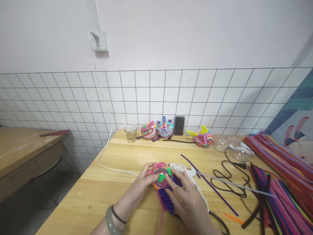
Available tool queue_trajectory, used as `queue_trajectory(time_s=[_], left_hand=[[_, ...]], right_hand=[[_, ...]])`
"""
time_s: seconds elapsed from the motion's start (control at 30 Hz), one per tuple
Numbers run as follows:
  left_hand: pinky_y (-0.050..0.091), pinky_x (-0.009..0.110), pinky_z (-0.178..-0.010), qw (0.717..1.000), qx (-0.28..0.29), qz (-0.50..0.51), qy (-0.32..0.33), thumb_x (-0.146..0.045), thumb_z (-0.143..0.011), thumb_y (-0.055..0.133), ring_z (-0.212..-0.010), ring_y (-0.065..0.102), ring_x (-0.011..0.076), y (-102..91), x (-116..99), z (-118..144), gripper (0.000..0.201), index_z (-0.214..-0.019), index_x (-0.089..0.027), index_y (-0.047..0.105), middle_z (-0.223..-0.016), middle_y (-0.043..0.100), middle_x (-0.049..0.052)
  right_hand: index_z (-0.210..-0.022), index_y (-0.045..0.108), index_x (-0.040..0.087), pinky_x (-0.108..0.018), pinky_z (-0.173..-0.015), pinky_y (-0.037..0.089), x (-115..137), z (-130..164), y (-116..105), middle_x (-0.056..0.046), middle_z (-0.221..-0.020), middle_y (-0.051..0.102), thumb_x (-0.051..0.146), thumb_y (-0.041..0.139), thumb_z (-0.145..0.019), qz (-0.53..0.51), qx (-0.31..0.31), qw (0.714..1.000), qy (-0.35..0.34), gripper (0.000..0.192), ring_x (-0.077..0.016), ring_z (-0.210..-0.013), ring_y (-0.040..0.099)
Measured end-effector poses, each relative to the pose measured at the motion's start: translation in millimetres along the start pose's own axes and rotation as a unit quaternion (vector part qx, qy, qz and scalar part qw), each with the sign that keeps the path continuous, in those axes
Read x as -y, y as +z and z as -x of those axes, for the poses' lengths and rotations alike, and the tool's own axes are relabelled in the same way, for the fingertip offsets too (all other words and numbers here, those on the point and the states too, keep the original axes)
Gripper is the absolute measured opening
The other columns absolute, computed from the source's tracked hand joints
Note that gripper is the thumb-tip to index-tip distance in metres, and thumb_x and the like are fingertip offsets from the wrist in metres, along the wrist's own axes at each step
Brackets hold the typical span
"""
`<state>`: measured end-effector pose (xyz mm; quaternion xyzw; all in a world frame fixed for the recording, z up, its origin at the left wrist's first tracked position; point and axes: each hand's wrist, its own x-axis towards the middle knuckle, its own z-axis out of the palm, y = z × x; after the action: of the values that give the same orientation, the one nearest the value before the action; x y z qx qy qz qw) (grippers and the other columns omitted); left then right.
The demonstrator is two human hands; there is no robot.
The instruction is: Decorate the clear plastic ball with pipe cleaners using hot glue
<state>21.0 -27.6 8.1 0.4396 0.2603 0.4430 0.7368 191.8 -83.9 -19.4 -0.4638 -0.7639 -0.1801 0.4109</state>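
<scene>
Between my two hands is a round craft ball (162, 173) covered in coiled pipe cleaners, pink at the top, with green curls on the front and an orange edge. Ribbed purple pipe-cleaner pieces (166, 199) stick out from its lower side, and a pink strand trails down. My left hand (143, 182) grips the ball's left side, thumb by a green curl. From the right, my right hand (184, 195) rests its fingers on the ball and the purple part, partly hiding them. Just behind lies a white hot glue gun (192, 172) with a clear glue stick (234, 183) in its back.
Finished pipe-cleaner figures (165, 130), a glass cup (130, 133) and a blurred dark block (179, 125) stand along the wall. Clear plastic balls (241, 153), a black cord (226, 173) and bundles of pipe cleaners (281, 199) lie right. Loose purple pipe cleaners (220, 194) lie nearby.
</scene>
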Motion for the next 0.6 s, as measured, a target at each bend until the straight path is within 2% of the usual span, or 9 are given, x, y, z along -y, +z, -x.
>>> queue_trajectory(time_s=[0.33, 0.6], left_hand=[[0.041, 0.039, -0.092, 1.000, -0.002, -0.020, -0.006, -0.020, -0.073, 0.069, -0.106, 0.059, 0.0255, -0.4, 0.1, -0.2, 0.036, -0.108, -0.016, 0.060, -0.115, 0.067, 0.013], [0.043, 0.036, -0.088, 1.000, -0.004, -0.013, -0.022, -0.019, -0.069, 0.071, -0.102, 0.060, 0.0233, 0.1, -1.1, 1.4, 0.042, -0.109, -0.016, 0.058, -0.114, 0.067, 0.012]], right_hand=[[-0.117, 0.061, 0.022, -0.058, -0.091, 0.050, -0.9, 1.8, 0.9, -0.016, -0.120, 0.061, 0.018, 0.050, -0.092, 0.006, 0.004, 1.000, -0.014, 0.027, -0.0282, -0.112, 0.059], [-0.119, 0.059, 0.019, -0.064, -0.094, 0.045, -1.5, 1.7, 3.2, -0.018, -0.121, 0.059, 0.013, 0.053, -0.090, -0.017, 0.009, 0.999, -0.035, 0.030, -0.0285, -0.112, 0.058]])
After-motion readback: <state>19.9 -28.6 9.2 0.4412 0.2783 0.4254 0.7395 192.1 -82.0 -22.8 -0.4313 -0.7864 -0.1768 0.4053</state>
